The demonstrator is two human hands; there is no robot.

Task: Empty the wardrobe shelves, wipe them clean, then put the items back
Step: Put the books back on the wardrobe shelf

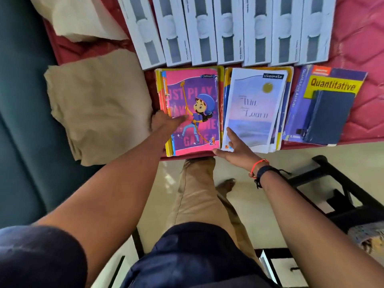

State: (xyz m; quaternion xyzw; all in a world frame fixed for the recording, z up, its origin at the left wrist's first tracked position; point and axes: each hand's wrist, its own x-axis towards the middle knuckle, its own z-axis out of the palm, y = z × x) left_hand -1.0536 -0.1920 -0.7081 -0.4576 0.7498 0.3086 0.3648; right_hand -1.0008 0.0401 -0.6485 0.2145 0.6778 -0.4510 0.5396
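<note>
Two stacks of notebooks are laid side by side at the near edge of the mattress [353, 48], just below a row of white boxes [228, 32] — the wardrobe's contents, it seems, set out in tidy rows so that they can be returned in order. The pink stack [195, 100] is gripped at its left edge by the left hand [166, 121]: the thumb is laid over the cover, and the fingers appear curled round the side, though they are mostly hidden. The right hand [234, 146] is spread with straight fingers, its thumb touching the pink stack's near right corner and a finger resting on the white stack [255, 104]. The pile is judged to be bracketed from both sides, for squaring or for lifting — which cannot be told. A textbook [332, 86] lies to the right, folded cloth [99, 104] to the left. No shelves are in view.
</note>
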